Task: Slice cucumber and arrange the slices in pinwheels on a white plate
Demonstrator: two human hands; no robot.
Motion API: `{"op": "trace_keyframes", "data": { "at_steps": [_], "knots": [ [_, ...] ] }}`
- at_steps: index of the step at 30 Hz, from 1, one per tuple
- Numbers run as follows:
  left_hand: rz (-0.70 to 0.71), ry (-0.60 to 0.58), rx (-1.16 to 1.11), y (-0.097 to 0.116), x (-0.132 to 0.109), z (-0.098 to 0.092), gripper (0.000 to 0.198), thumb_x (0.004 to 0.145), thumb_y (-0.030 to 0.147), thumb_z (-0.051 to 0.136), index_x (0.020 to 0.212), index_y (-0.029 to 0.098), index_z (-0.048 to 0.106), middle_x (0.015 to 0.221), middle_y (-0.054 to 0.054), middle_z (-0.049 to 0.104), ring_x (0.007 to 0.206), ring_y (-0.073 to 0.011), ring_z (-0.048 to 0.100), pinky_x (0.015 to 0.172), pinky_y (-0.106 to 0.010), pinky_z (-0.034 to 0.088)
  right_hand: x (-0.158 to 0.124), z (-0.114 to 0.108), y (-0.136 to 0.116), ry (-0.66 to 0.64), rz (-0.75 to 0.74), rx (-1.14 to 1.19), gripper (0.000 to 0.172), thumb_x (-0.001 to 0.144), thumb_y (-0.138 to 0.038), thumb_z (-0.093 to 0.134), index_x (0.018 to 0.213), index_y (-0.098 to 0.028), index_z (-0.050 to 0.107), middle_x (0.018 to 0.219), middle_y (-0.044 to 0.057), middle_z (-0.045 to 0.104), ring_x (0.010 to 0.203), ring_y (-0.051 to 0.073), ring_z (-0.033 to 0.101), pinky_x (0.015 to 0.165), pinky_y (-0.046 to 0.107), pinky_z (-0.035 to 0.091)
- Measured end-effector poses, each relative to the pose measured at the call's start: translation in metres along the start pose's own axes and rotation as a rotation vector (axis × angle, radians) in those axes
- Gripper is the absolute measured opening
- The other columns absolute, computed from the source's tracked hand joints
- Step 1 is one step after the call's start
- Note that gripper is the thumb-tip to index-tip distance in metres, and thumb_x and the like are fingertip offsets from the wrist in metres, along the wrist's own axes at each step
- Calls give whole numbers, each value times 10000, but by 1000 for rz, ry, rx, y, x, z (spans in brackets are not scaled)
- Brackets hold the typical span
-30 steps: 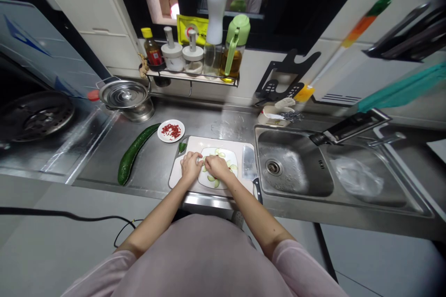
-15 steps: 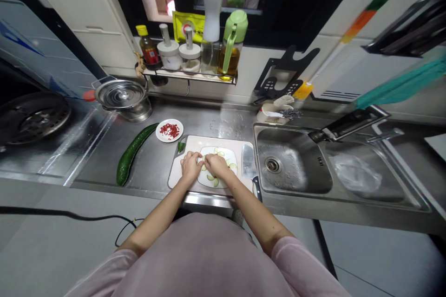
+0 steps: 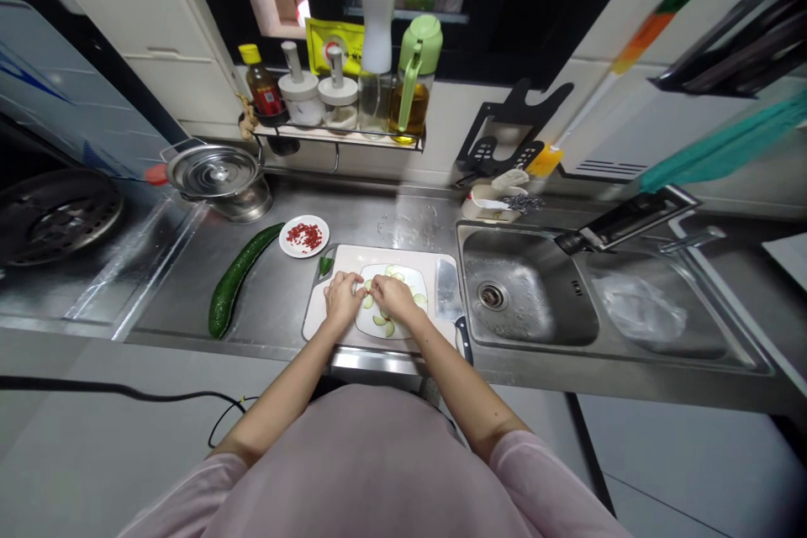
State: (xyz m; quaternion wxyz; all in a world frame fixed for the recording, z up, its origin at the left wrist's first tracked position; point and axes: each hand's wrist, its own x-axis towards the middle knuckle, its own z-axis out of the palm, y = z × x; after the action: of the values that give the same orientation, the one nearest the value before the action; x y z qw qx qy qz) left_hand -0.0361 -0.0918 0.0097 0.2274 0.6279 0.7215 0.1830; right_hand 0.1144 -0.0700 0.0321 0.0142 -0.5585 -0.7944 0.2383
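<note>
Pale green slices [image 3: 380, 320] are lying spread over a squarish white plate [image 3: 366, 322], singly and in small groups. Left hand [image 3: 344, 300] is resting at the plate's left side; right hand [image 3: 392, 296] is reaching over its middle, hiding some slices. Both are curling inward, fingers bent, tips nearly meeting. Something pale seems to be showing in that narrow gap, but I cannot tell whether either hand is gripping a slice.

Judgement on handling: thin pieces are probably calling for a light pinch at the green edge, one at a time, right wrist lifted so neighbours aren't being dragged.

Outward: plate is sitting on a cutting board [image 3: 317, 317]. Cleaver [image 3: 448, 286] is lying on its right end, handle near the right arm, so worth watching. Green piece [image 3: 325, 266] is resting at the top-left corner. Farther left, red bits [image 3: 305, 237] on a small dish [image 3: 286, 244] and a cucumber [image 3: 239, 282] are lying on the steel counter [image 3: 277, 294].
</note>
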Motion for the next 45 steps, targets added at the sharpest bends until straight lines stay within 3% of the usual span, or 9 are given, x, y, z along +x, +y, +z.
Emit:
{"op": "trace_keyframes", "data": {
  "at_steps": [9, 19, 25, 30, 35, 38, 41, 45],
  "knots": [
    [13, -35, 40, 2, -2, 2, 213, 826, 313, 628, 1033, 261, 643, 1054, -57, 570, 1040, -234, 545, 908, -375, 355, 4, 8, -1, -60, 19, -18, 209, 933, -293, 457, 1032, -195, 612, 1044, 76, 675, 911, 178, 589, 689, 243, 331],
    [-3, -37, 4, 1, -2, 3, 212, 823, 319, 628, 1024, 253, 648, 1050, -56, 575, 1044, -233, 553, 912, -373, 362, 1, 7, 0, -35, 21, 5, 213, 936, -288, 441, 1013, -195, 616, 1034, 75, 677, 904, 182, 587, 674, 249, 320],
    [-65, -6, -110, -2, -2, 2, 192, 812, 309, 617, 989, 246, 653, 1031, -42, 597, 965, -202, 581, 893, -348, 383, -3, 2, 4, 46, 61, 70, 218, 924, -277, 440, 1026, -204, 619, 1029, 64, 679, 891, 177, 580, 667, 246, 316],
    [-86, 95, -226, -12, -4, 1, 186, 800, 302, 594, 955, 222, 661, 937, -39, 605, 883, -179, 585, 840, -308, 413, -10, -8, 9, 197, 111, 222, 228, 899, -289, 454, 1023, -221, 633, 912, 34, 688, 820, 170, 581, 649, 243, 328],
    [-122, 160, -413, -34, -15, -2, 257, 752, 330, 601, 958, 189, 661, 818, -22, 600, 677, -133, 526, 701, -257, 435, -39, -25, 37, 457, 236, 435, 283, 857, -359, 457, 990, -207, 655, 705, 0, 625, 683, 156, 556, 625, 235, 354],
    [-144, 166, -551, -43, -26, -3, 289, 728, 345, 611, 959, 176, 652, 756, -4, 589, 601, -109, 484, 633, -232, 426, -67, -25, 62, 583, 307, 530, 315, 823, -397, 464, 947, -188, 664, 684, 8, 605, 662, 163, 548, 630, 246, 375],
    [-183, 181, -681, -44, -39, -2, 313, 706, 367, 632, 947, 168, 639, 714, 11, 560, 570, -94, 472, 582, -213, 408, -95, -13, 82, 615, 353, 597, 335, 787, -417, 479, 928, -174, 661, 687, 16, 603, 647, 166, 534, 629, 255, 389],
    [-257, 185, -791, -39, -58, 4, 379, 688, 400, 644, 984, 166, 614, 689, 27, 544, 569, -93, 496, 561, -205, 410, -124, 13, 88, 511, 421, 616, 309, 759, -401, 507, 933, -189, 649, 621, -15, 564, 608, 159, 522, 598, 249, 381]
  ]
}}
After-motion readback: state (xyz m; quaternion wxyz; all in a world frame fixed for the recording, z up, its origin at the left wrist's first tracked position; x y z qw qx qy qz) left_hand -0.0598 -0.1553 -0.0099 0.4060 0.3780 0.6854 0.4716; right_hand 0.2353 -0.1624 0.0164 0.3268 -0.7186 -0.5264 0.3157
